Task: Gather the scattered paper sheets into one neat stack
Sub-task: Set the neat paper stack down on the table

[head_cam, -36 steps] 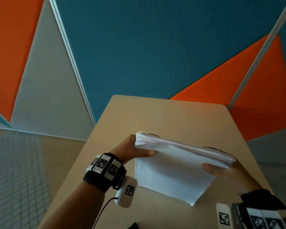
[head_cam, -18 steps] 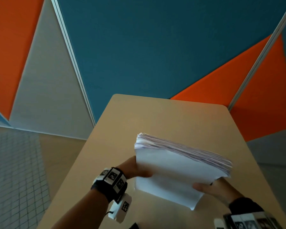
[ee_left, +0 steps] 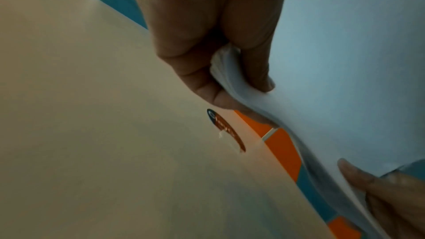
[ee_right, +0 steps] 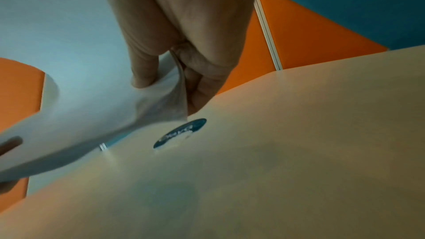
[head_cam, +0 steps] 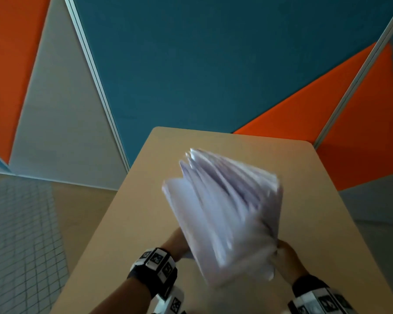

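I have one thick bundle of white paper sheets (head_cam: 225,211) raised on end above the near edge of the beige rectangular desk (head_cam: 132,214), probably to knock its edges square. My left hand (head_cam: 177,244) pinches one lower corner and my right hand (head_cam: 286,257) the other. One round blue sticker (ee_right: 180,133) sits on the desk.
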The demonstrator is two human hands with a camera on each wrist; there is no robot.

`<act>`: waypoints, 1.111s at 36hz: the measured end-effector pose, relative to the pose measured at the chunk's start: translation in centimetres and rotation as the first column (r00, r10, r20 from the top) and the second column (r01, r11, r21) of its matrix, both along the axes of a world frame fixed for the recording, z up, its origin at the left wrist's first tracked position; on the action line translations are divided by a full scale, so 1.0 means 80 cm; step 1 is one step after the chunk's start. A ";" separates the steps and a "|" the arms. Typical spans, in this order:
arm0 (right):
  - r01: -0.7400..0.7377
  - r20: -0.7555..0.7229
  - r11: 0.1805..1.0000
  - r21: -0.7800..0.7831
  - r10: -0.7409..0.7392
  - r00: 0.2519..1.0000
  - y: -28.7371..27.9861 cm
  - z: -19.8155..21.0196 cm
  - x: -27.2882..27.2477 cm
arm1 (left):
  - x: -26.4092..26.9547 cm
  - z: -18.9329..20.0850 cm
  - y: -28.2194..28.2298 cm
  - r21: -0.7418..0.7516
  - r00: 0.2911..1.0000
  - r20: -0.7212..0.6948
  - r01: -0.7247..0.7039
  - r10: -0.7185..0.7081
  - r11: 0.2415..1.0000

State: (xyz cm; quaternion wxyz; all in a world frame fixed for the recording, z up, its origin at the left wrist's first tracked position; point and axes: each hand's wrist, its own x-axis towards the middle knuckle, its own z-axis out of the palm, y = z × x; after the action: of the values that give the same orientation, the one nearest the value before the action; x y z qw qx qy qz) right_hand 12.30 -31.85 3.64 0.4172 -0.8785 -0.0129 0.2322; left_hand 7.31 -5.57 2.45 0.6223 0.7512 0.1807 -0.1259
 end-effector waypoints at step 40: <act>-0.043 0.008 0.976 -0.214 0.045 0.999 0.041 -0.066 0.096 | 0.059 -0.051 -0.003 0.477 0.976 -0.179 0.199 -0.127 0.856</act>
State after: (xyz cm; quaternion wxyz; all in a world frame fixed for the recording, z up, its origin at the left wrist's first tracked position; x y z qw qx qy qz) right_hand 19.99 -28.54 -1.60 0.3151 -0.9193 -0.0099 0.2358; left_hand 12.06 -5.82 -1.64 0.3834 0.8864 0.1858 -0.1810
